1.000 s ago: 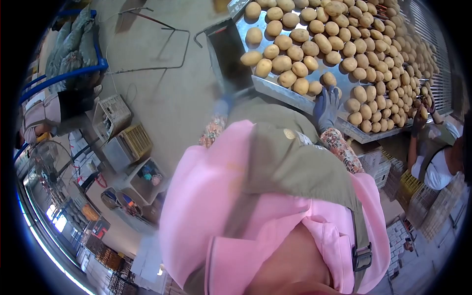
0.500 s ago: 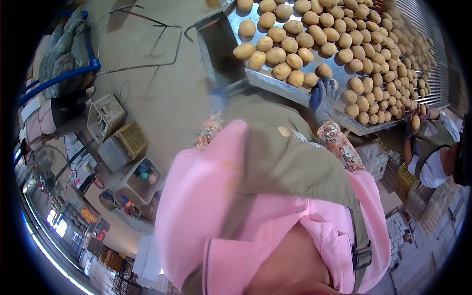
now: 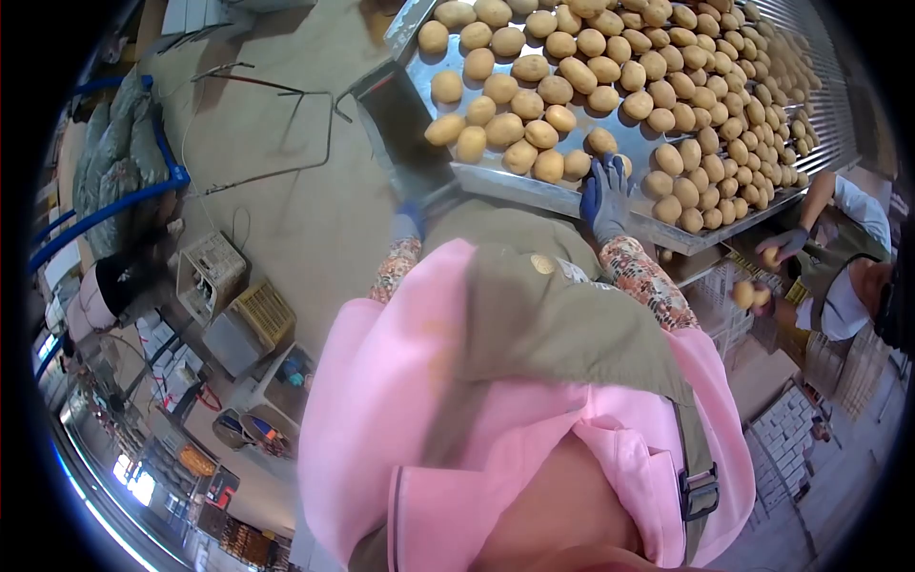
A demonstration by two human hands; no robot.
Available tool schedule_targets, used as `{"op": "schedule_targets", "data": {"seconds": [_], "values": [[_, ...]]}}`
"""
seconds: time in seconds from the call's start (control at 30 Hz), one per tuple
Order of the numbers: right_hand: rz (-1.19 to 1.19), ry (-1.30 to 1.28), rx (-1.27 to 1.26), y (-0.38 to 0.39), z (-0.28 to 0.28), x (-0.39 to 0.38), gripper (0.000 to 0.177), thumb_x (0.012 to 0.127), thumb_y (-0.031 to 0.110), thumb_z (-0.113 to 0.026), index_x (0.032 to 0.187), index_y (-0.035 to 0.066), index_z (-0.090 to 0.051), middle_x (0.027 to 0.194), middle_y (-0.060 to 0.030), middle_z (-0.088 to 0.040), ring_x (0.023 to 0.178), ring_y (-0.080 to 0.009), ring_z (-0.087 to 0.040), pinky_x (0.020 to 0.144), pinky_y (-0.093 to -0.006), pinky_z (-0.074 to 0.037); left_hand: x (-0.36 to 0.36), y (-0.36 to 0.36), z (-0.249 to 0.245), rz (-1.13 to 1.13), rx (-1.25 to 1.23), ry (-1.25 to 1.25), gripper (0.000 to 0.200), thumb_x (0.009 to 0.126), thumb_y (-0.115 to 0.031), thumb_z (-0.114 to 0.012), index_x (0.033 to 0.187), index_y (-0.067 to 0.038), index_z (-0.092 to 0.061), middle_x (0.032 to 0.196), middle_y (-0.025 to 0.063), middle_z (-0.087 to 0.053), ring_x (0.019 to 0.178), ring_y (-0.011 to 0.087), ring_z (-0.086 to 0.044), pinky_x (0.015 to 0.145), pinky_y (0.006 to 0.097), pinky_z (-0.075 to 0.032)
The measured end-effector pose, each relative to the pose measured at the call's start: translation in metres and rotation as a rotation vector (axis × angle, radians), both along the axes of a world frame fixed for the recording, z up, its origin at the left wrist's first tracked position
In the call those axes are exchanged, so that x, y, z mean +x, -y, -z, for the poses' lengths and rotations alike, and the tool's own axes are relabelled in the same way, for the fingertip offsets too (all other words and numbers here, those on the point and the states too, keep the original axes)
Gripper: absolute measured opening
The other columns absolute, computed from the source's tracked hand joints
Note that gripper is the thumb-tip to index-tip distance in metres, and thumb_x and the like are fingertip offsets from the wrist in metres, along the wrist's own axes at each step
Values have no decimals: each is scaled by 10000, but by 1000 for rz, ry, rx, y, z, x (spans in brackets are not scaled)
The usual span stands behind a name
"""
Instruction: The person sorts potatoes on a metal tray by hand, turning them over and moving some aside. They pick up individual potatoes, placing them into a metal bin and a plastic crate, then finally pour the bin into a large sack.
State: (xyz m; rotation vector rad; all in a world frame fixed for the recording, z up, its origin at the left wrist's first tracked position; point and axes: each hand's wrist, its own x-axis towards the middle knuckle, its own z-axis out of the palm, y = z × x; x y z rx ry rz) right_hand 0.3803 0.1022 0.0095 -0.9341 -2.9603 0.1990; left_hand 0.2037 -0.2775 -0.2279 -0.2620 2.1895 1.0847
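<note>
Unclenched, the right hand [image 3: 607, 202] meets a potato [image 3: 625, 165] at the tray [image 3: 519, 187]; left hand's [image 3: 408, 221] grip (blurry) I can't tell.

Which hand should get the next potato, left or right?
Right, I think. The right hand is at the tray's edge, its fingers close to a potato. The left hand is off the tray, farther from the potatoes.

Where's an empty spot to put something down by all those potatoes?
There's a little bare patch on the tray, between the right hand and the big potato pile. More room: the floor between the bent rod and left hand. The tray's right side is crowded.
</note>
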Motion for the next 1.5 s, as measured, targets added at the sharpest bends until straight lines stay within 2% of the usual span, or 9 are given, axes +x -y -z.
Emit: {"op": "schedule_targets", "data": {"seconds": [0.17,0.23,0.3,0.33,0.4,1.0,1.23,1.27,1.5], "values": [[20,-4,3,2,-4,-2,408,896,245,-495,1287,140,-537,1442,-93,-423,1343,-277,-361,1105,-533,-196,0,24,45,408,-40,-164,273,911,-209,-486,1089,-31,-595,968,254,-631,894,442,-609,737,495,-485],[33,-8,-9,5,-6,-1,405,893,244,-499,1283,141,-542,1440,-91,-425,1341,-276,-364,1101,-539,-198,-9,1,-13,158,-96,199,328,923,-272,-450,1100,-33,-588,912,249,-630,875,441,-611,727,492,-482],[57,12,-32,5,-8,-4,402,888,245,-508,1275,143,-549,1442,-87,-423,1340,-273,-367,1092,-556,-205,-13,18,7,920,-200,-418,408,930,-368,-420,1053,-24,-602,904,248,-637,853,420,-624,695,480,-479],[62,6,-43,4,-4,-2,407,884,249,-517,1275,143,-547,1448,-85,-416,1341,-271,-367,1084,-570,-211,-14,19,25,926,-195,-424,408,930,-368,-420,1053,-24,-602,904,248,-637,853,420,-624,695,480,-479],[58,-11,-31,4,-1,1,407,882,250,-521,1274,144,-548,1445,-84,-419,1342,-269,-367,1084,-571,-212,-22,18,43,386,-154,296,513,928,-459,-390,1028,-12,-622,992,265,-637,914,439,-612,749,482,-468],[76,-21,-73,5,-10,-4,391,882,239,-525,1252,114,-558,1421,-80,-441,1343,-266,-362,1065,-592,-237,-10,33,47,429,-290,246,706,917,-570,-302,1079,45,-611,1108,304,-600,1064,487,-542,890,491,-411],[76,61,-114,4,-15,-2,427,908,243,-490,1326,155,-507,1470,-93,-382,1362,-293,-334,1097,-581,-202,-32,-32,-98,311,-288,412,649,900,-506,-367,1105,63,-601,1127,301,-603,1084,455,-551,861,474,-430],[73,26,-105,4,-16,-4,409,898,241,-504,1292,134,-529,1456,-84,-396,1355,-280,-339,1082,-589,-217,-27,-5,-28,207,-321,425,657,884,-504,-385,1113,73,-599,1110,277,-621,1064,419,-575,867,458,-433],[53,-20,-119,2,-14,-3,387,883,254,-528,1245,122,-558,1454,-83,-394,1361,-268,-324,1071,-606,-205,-14,-13,-37,226,-375,297,627,852,-478,-426,1089,69,-620,1098,280,-619,1038,416,-580,873,446,-435]]}}
